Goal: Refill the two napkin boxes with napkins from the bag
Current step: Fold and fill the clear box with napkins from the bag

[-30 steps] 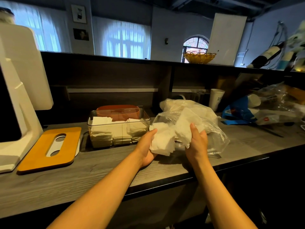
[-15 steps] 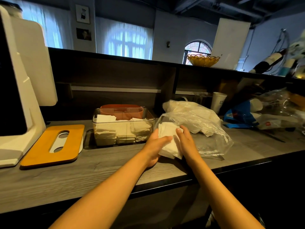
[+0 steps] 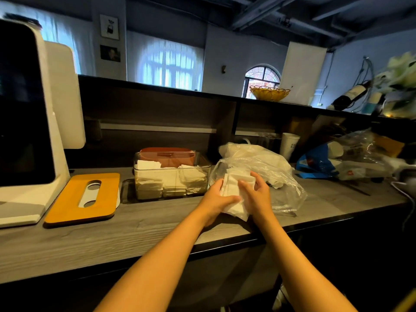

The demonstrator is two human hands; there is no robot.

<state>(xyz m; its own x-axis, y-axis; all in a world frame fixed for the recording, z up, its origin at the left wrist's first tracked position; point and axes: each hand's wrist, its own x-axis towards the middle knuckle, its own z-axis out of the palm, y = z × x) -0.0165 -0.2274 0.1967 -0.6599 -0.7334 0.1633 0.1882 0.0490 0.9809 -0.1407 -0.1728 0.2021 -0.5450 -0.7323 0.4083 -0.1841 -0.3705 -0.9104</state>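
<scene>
A stack of white napkins (image 3: 235, 194) sits between my two hands just above the counter. My left hand (image 3: 217, 199) grips it from the left and my right hand (image 3: 258, 194) grips it from the right. Behind them lies the clear plastic bag (image 3: 279, 176) with more napkins inside. To the left stands a clear napkin box (image 3: 172, 179), lid off and holding napkin stacks. A second, reddish-brown box (image 3: 166, 154) stands right behind it. An orange wooden lid (image 3: 84, 197) with an oval slot lies flat further left.
A white screen terminal (image 3: 29, 122) stands at the far left of the grey counter (image 3: 135, 228). A paper cup (image 3: 290, 145) and a blue bag amid plastic clutter (image 3: 331, 161) sit at the right. A raised dark shelf runs behind.
My hands have brought two separate napkin bunches together into one stack and lowered it in front of the bag. The view has shifted slightly right.
</scene>
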